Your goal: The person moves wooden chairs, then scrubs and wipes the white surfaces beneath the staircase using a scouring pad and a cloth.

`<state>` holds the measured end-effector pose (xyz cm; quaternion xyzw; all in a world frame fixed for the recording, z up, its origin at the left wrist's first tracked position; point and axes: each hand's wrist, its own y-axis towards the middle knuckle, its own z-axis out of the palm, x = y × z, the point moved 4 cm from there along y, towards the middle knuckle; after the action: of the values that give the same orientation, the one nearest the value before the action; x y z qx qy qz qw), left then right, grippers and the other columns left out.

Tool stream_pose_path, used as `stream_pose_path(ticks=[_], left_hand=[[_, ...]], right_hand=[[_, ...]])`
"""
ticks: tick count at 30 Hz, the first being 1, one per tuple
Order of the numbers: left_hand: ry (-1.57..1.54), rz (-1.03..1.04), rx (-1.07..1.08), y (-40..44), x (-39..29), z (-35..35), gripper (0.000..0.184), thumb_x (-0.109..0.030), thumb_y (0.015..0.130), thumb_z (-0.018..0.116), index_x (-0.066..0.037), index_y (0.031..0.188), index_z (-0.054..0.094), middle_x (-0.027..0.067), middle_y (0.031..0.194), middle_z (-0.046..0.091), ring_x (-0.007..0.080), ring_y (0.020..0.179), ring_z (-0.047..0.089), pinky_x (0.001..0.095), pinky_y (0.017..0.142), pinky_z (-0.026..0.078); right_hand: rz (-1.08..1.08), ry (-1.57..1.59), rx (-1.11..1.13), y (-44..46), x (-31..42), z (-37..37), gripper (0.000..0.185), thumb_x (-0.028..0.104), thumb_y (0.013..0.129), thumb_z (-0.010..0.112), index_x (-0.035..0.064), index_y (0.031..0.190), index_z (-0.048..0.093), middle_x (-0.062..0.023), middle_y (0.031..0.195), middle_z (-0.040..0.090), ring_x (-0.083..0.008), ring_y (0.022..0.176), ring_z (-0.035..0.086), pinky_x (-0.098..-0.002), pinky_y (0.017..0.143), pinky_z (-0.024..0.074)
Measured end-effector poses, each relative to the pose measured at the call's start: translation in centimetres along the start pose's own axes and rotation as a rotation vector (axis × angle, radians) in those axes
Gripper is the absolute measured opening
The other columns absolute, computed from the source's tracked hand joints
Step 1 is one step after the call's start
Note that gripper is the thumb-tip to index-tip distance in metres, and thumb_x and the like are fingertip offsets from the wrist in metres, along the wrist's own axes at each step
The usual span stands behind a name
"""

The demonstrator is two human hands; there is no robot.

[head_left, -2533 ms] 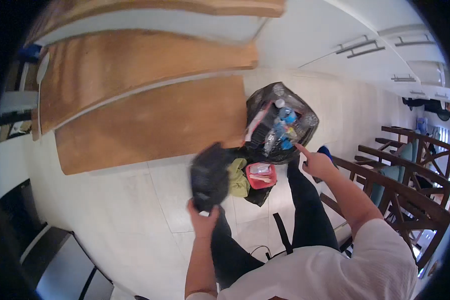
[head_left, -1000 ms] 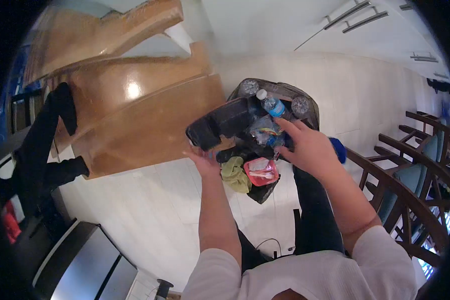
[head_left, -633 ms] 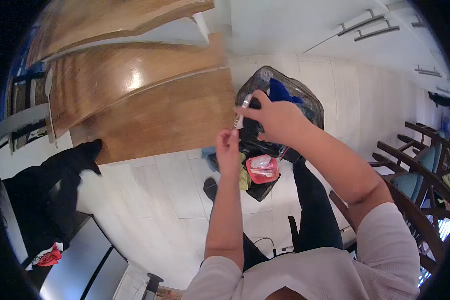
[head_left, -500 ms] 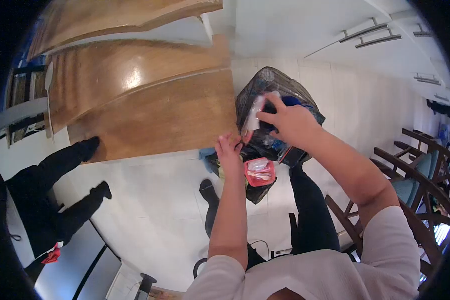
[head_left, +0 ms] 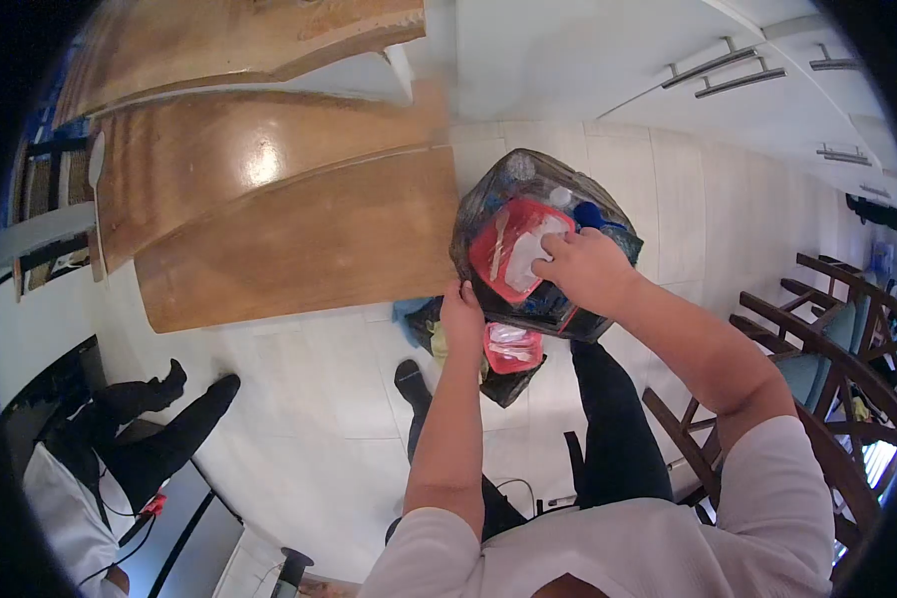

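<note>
A black plastic bag (head_left: 618, 199) stands wide-mouthed on the floor, with plastic bottles and a blue item (head_left: 588, 214) inside. A red plastic container (head_left: 486, 239) lies face up in its mouth, holding white material and what looks like a wooden fork (head_left: 498, 247). My right hand (head_left: 590, 269) reaches over the bag, fingers bent onto the white material and the container's right side. My left hand (head_left: 461, 317) is closed at the bag's near left edge, its fingertips partly hidden. Just below the bag, a second red container (head_left: 513, 347) with white contents rests on dark plastic.
A wooden table (head_left: 299, 244) borders the bag on the left. White cabinets (head_left: 588, 60) with metal handles rise beyond it. Wooden chairs (head_left: 817, 339) stand at right. Another person in dark trousers (head_left: 169, 434) is at the lower left. A blue cloth (head_left: 409, 317) lies beside the bag.
The red container has turned from steeply tilted to face up over the bag. My left hand has moved slightly and its fingers have closed at the bag's edge. The other person has shifted.
</note>
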<state>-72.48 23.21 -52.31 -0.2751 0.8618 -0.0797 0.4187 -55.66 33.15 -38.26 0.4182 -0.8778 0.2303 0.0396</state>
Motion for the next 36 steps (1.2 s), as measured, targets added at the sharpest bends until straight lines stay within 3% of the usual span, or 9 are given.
stream_pose_path(ticks=[2, 5, 8, 14, 18, 21, 24, 30, 36], left_hand=[[0.028, 0.004, -0.010, 0.1, -0.1, -0.8, 0.022, -0.020, 0.092, 0.048, 0.000, 0.095, 0.055, 0.0221, 0.078, 0.060, 0.0389, 0.071, 0.059, 0.0428, 0.063, 0.046], [-0.090, -0.136, 0.092, 0.6, -1.4, -2.1, 0.020, -0.020, 0.091, 0.049, -0.001, 0.095, 0.055, 0.0202, 0.077, 0.062, 0.0360, 0.071, 0.061, 0.0422, 0.063, 0.046], [-0.046, -0.103, 0.096, 1.4, -0.3, -1.2, 0.021, -0.021, 0.090, 0.052, -0.002, 0.097, 0.056, 0.0184, 0.076, 0.063, 0.0326, 0.069, 0.062, 0.0411, 0.062, 0.047], [0.036, -0.048, 0.092, 0.7, -1.5, -2.5, 0.024, -0.024, 0.087, 0.057, -0.003, 0.100, 0.057, 0.0171, 0.077, 0.063, 0.0310, 0.069, 0.062, 0.0397, 0.064, 0.048], [-0.072, -0.004, 0.074, 0.1, 0.2, -1.3, 0.025, -0.024, 0.086, 0.057, -0.003, 0.100, 0.057, 0.0180, 0.078, 0.063, 0.0326, 0.073, 0.062, 0.0396, 0.066, 0.047], [0.014, -0.063, 0.087, -0.2, 0.7, -0.8, 0.025, -0.023, 0.087, 0.056, -0.002, 0.100, 0.057, 0.0193, 0.081, 0.063, 0.0341, 0.075, 0.061, 0.0397, 0.068, 0.047], [0.073, 0.000, 0.106, -0.3, 0.5, -1.1, 0.025, -0.021, 0.088, 0.053, -0.002, 0.103, 0.054, 0.0237, 0.091, 0.062, 0.0392, 0.086, 0.060, 0.0449, 0.075, 0.047], [0.002, 0.088, -0.001, 0.5, -3.7, -3.6, 0.023, -0.022, 0.089, 0.053, -0.001, 0.099, 0.057, 0.0216, 0.089, 0.062, 0.0372, 0.081, 0.061, 0.0419, 0.071, 0.047], [0.216, 0.172, 0.183, 5.7, -4.5, -1.7, 0.024, -0.024, 0.090, 0.047, -0.004, 0.099, 0.056, 0.0231, 0.090, 0.061, 0.0413, 0.086, 0.058, 0.0455, 0.072, 0.047]], right_hand=[[-0.047, -0.026, -0.022, 0.3, 0.5, -0.5, 0.018, 0.017, 0.075, 0.054, 0.0135, 0.090, 0.064, -0.0105, 0.097, 0.059, -0.0252, 0.077, 0.064, -0.0392, 0.067, 0.0486], [-0.047, -0.178, 0.371, 0.8, 2.2, 4.2, 0.019, 0.017, 0.077, 0.054, 0.0168, 0.093, 0.064, -0.0061, 0.091, 0.060, -0.0229, 0.080, 0.063, -0.0372, 0.069, 0.0478], [-0.011, -0.113, 0.368, 0.0, 3.7, 3.8, 0.022, 0.017, 0.078, 0.054, 0.0155, 0.096, 0.065, -0.0072, 0.087, 0.061, -0.0243, 0.080, 0.064, -0.0385, 0.067, 0.0490], [0.599, 0.287, 0.209, -6.5, -2.9, -5.8, 0.034, 0.032, 0.075, 0.063, 0.0115, 0.102, 0.065, -0.0103, 0.089, 0.067, -0.0257, 0.086, 0.064, -0.0418, 0.074, 0.0500], [1.004, 0.324, 0.176, -9.1, -9.3, -2.9, 0.045, 0.045, 0.076, 0.063, 0.0094, 0.104, 0.064, -0.0131, 0.092, 0.066, -0.0269, 0.091, 0.063, -0.0390, 0.079, 0.0494], [0.987, 0.346, 0.186, -8.6, -12.0, 6.1, 0.047, 0.048, 0.078, 0.059, 0.0074, 0.102, 0.064, -0.0156, 0.093, 0.066, -0.0289, 0.092, 0.062, -0.0393, 0.081, 0.0485], [0.963, 0.547, 0.077, -9.2, -12.7, 10.4, 0.034, 0.035, 0.080, 0.056, 0.0062, 0.096, 0.063, -0.0193, 0.092, 0.064, -0.0346, 0.091, 0.061, -0.0424, 0.079, 0.0473], [1.000, 0.717, -0.079, -13.4, -9.5, 7.2, 0.026, 0.026, 0.081, 0.055, 0.0042, 0.093, 0.061, -0.0211, 0.085, 0.062, -0.0370, 0.082, 0.060, -0.0425, 0.072, 0.0468], [0.989, 0.864, -0.260, -13.6, -7.2, 11.8, 0.026, 0.026, 0.083, 0.056, 0.0033, 0.096, 0.059, -0.0195, 0.085, 0.063, -0.0352, 0.082, 0.061, -0.0401, 0.073, 0.0467]])
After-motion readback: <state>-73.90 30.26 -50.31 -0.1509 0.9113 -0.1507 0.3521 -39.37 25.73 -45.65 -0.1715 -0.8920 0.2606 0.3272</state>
